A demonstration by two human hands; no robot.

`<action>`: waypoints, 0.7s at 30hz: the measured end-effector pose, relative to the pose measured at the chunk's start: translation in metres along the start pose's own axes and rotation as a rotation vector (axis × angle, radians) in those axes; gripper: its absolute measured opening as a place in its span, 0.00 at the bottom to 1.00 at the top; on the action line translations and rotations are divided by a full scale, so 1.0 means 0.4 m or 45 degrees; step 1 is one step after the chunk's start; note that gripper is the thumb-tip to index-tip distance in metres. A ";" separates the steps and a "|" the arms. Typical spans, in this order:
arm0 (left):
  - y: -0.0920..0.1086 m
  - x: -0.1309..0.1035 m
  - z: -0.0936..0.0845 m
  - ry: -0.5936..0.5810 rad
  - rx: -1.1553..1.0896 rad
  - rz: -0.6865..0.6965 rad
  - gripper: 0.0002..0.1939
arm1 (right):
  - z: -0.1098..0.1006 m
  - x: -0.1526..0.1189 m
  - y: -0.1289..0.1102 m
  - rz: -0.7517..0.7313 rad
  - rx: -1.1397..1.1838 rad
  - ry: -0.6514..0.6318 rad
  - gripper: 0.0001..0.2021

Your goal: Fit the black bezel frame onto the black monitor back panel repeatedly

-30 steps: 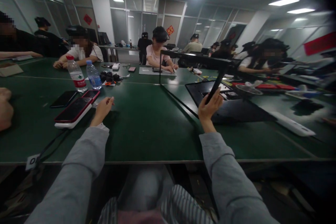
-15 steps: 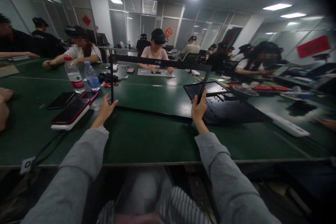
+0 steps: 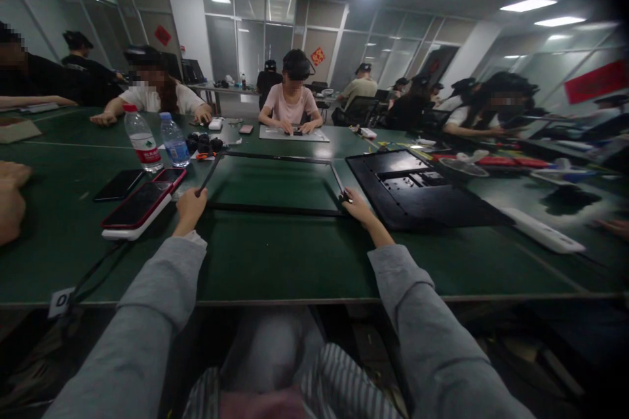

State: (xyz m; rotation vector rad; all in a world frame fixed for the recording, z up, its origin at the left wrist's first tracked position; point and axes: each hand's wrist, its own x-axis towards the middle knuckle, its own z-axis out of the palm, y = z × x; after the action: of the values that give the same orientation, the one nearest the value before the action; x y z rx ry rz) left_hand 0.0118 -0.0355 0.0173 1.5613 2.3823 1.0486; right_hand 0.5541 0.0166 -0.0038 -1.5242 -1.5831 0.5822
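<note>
The thin black rectangular frame [image 3: 275, 182], upright half a second ago, now lies nearly flat on the green worktop [image 3: 295, 255], long axis running left to right. Left hand [image 3: 189, 204] fingers clamp its left bar; right hand [image 3: 358, 208] fingers pinch its near right corner.

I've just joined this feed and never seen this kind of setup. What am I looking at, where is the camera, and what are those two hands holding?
There is no machine here: a person in grey sleeves works with bare hands, and the single camera sits on that person's head, looking forward and down. The left hand and right hand each keep a closed grip on one side of a thin black rectangular frame, which lies nearly flat on the green table. Beside it lie a black monitor back panel, phones, two water bottles and a white power strip. Other people sit at the far side.
</note>
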 end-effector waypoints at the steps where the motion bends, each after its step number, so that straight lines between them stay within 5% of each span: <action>1: -0.001 -0.005 -0.001 0.004 0.029 0.030 0.21 | 0.002 0.003 0.008 -0.027 -0.023 0.019 0.36; 10: 0.011 -0.032 -0.002 -0.063 0.185 0.148 0.21 | 0.014 0.020 0.057 -0.040 -0.143 0.174 0.31; 21: 0.009 -0.021 0.017 -0.015 0.048 0.300 0.23 | 0.010 0.011 0.036 0.000 -0.237 0.190 0.31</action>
State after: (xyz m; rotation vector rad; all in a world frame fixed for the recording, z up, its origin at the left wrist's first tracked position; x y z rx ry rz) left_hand 0.0215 -0.0385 0.0119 1.8927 2.2636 1.0355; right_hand 0.5595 0.0238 -0.0163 -1.6642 -1.5561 0.3194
